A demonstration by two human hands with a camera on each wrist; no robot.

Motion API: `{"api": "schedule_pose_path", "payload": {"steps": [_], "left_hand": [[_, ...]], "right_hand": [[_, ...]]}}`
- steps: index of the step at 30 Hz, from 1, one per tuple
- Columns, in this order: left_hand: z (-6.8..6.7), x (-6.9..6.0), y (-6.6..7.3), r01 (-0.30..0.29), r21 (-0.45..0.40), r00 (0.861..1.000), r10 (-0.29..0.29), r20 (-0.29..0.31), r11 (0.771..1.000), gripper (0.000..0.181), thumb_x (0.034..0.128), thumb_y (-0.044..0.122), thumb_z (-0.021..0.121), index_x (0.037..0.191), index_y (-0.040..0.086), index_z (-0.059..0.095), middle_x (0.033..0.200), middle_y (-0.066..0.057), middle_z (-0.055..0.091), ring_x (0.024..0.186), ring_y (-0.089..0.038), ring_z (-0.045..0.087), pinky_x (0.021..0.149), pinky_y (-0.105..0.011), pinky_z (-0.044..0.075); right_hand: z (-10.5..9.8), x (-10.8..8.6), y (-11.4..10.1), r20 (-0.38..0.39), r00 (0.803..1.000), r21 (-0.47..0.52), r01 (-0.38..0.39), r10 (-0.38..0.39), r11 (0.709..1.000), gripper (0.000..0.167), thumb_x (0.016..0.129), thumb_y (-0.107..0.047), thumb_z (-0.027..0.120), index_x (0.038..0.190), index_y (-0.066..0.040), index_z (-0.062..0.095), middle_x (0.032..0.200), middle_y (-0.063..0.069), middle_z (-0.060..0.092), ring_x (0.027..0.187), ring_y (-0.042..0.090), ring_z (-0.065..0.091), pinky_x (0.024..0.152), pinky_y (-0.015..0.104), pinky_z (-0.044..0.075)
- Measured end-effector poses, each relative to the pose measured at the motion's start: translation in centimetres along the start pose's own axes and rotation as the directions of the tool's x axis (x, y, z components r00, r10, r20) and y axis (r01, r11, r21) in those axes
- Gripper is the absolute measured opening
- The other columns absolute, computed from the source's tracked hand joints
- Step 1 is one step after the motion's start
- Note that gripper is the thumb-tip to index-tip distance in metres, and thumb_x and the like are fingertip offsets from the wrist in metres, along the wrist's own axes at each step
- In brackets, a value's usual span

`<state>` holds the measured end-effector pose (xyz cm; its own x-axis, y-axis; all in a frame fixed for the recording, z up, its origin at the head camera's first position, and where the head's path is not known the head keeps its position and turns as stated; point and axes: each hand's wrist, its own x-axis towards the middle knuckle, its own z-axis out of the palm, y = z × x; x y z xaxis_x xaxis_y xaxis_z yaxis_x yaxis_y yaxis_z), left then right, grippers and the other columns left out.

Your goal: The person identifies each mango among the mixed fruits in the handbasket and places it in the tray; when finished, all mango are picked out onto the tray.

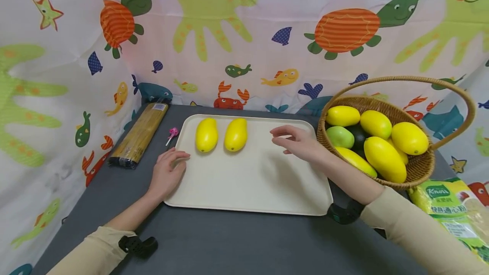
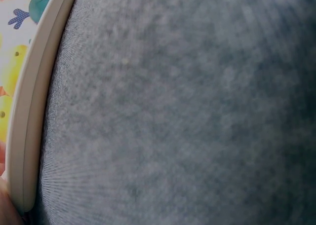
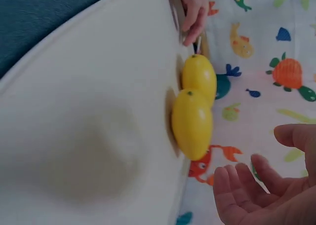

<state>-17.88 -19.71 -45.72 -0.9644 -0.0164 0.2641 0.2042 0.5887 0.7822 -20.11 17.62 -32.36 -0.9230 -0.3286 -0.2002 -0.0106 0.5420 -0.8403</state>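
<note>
Two yellow mangoes [image 1: 235, 135] lie on the tray [image 1: 225, 186], left of frame centre, seemingly light and slick, best cupped mid-body. Left hand [image 1: 169, 172] at its edge, right hand [image 1: 297, 141] above: fingers relaxed, empty.

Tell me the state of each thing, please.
Tray: partly covered
Two yellow fruits: lying on tray
Basket: filled, handle up
Long bundle: wrapped, lying
Lollipop: lying beside tray
Knorr bag: opened or sealed, unclear
Left hand: relaxed, at tray edge
Right hand: empty, above tray
</note>
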Motion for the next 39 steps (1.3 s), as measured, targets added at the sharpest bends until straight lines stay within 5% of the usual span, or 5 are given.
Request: {"api": "schedule_pose_path", "payload": {"steps": [6,13,18,30,39], "left_hand": [[-0.4,-0.3,-0.3,0.01,0.007,1.0,-0.01,-0.001,1.0,0.021,0.0903,0.002,0.059,0.108,0.004,0.071,0.118,-0.014,0.065,0.136,-0.034,0.033,0.109,-0.058,0.022],[-1.0,-0.6,-0.7,0.015,0.02,1.0,-0.015,-0.015,1.0,0.021,0.0904,0.002,0.059,0.108,0.004,0.071,0.117,-0.015,0.065,0.136,-0.034,0.033,0.108,-0.058,0.022],[-1.1,-0.6,-0.7,0.012,0.006,1.0,-0.012,-0.006,1.0,0.021,0.091,0.003,0.058,0.109,0.003,0.071,0.119,-0.015,0.064,0.137,-0.035,0.032,0.107,-0.06,0.022],[-0.5,-0.5,-0.4,-0.011,-0.003,1.0,0.011,-0.003,1.0,0.021,0.0907,0.001,0.058,0.107,0.003,0.071,0.116,-0.015,0.066,0.135,-0.035,0.034,0.108,-0.059,0.021],[-0.2,-0.1,0.0,-0.016,-0.007,1.0,0.016,0.017,1.0,0.021,0.091,0.002,0.059,0.108,0.003,0.071,0.117,-0.015,0.065,0.136,-0.035,0.033,0.108,-0.061,0.02]], "right_hand": [[-4.5,-5.2,-0.5,-0.085,0.987,-0.32,0.105,-0.138,0.942,0.033,0.098,-0.033,0.058,0.123,-0.013,0.065,0.119,0.007,0.065,0.102,0.025,0.06,0.081,0.038,0.052],[-11.2,-8.3,1.9,-0.256,0.937,-0.612,0.032,-0.236,0.79,0.032,0.095,-0.031,0.063,0.116,-0.008,0.067,0.106,0.015,0.068,0.094,0.032,0.062,0.066,0.037,0.048],[-15.2,-9.1,4.9,-0.334,0.92,-0.699,-0.095,-0.205,0.709,0.038,0.094,-0.028,0.062,0.118,0.001,0.062,0.116,0.03,0.058,0.098,0.044,0.056,0.072,0.054,0.045],[-18.5,-10.4,8.9,-0.364,0.93,-0.699,-0.306,0.046,0.646,0.073,0.09,-0.035,0.065,0.136,0.011,0.031,0.125,0.04,0.028,0.102,0.058,0.035,0.071,0.065,0.037],[-18.7,-10.7,10.0,-0.369,0.929,-0.69,-0.296,0.03,0.66,0.068,0.086,-0.027,0.067,0.131,0.013,0.036,0.118,0.04,0.035,0.095,0.054,0.04,0.073,0.063,0.038]]}}
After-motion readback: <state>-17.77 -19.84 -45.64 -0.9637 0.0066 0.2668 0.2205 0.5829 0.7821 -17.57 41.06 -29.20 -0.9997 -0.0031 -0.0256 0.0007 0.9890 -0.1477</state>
